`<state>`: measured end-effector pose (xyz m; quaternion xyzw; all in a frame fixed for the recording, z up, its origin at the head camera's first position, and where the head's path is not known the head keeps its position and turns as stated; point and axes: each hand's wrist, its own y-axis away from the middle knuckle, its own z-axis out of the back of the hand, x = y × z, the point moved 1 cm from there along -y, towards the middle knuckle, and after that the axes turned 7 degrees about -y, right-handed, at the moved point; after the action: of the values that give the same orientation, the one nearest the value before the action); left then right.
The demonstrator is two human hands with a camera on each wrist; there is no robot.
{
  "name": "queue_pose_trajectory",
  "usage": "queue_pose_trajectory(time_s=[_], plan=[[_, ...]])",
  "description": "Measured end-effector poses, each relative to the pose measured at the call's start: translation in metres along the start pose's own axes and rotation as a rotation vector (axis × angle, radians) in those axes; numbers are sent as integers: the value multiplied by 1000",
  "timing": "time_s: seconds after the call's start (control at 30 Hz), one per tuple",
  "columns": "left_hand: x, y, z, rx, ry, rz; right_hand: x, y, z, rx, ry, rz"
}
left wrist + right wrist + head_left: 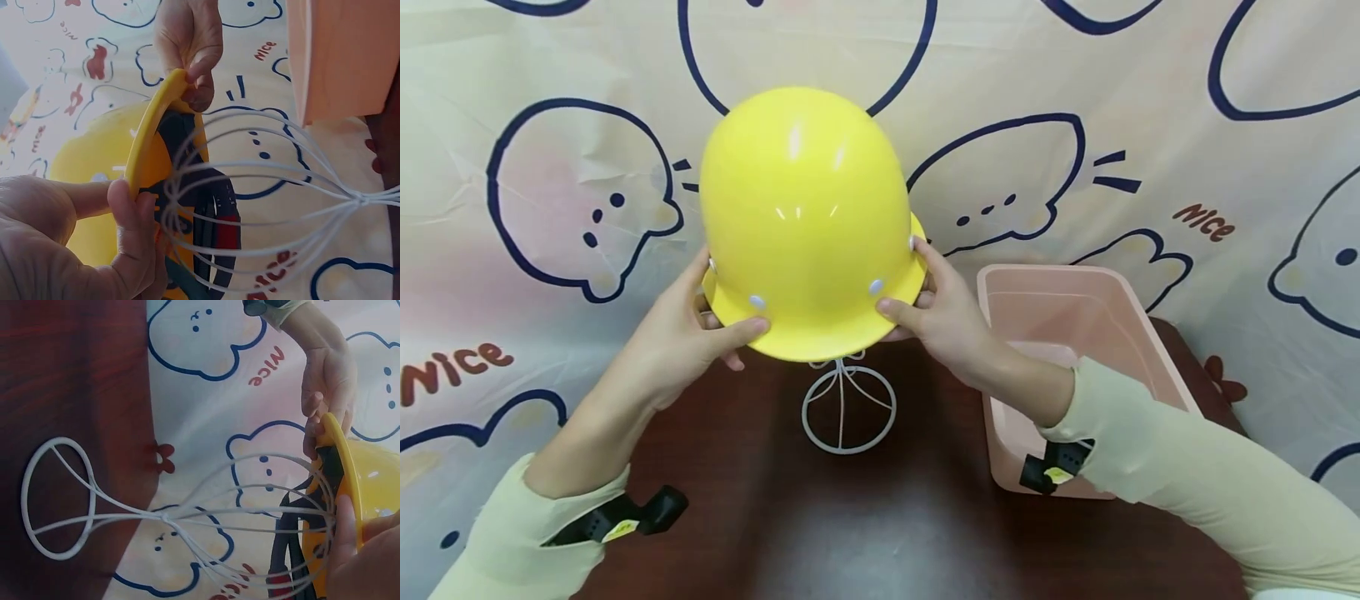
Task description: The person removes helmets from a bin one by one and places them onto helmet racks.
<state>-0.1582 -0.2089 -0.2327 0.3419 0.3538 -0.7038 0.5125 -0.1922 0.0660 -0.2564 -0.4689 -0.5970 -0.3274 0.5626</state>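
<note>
A yellow hard hat [805,208] is held up between both hands over a white wire stand [847,408]. My left hand [688,329] grips the brim on the left side, thumb on top and fingers beneath. On the other side, my right hand [940,308] pinches the brim the same way. In the left wrist view, dark straps [215,200] with a red patch show inside the hat. The stand's rounded wire top [262,512] is close to the hat's open underside in the right wrist view; whether they touch, I cannot tell. Its ring base rests on the table.
To the right on the dark wooden table [715,467] stands a pink plastic bin [1000,450]. Behind everything hangs a pale cloth [985,67] with cartoon outlines. Each wrist wears a black camera on a strap.
</note>
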Motion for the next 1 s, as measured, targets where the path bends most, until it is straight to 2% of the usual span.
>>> queue_pose_trajectory(time_s=[0.23, 0.4, 0.53, 0.73, 1.0], plan=[[24, 3, -2, 42, -7, 49, -24, 1, -6, -25, 3, -58], [39, 7, -7, 74, -28, 86, -41, 8, -7, -53, 12, -108], [49, 9, -11, 92, -25, 102, -52, 14, -7, -64, 17, -115], [58, 10, -19, 100, -28, 120, -63, 21, -6, -76, 8, -123], [62, 12, -25, 93, -118, 111, -73, 22, -4, -81, -13, -147]])
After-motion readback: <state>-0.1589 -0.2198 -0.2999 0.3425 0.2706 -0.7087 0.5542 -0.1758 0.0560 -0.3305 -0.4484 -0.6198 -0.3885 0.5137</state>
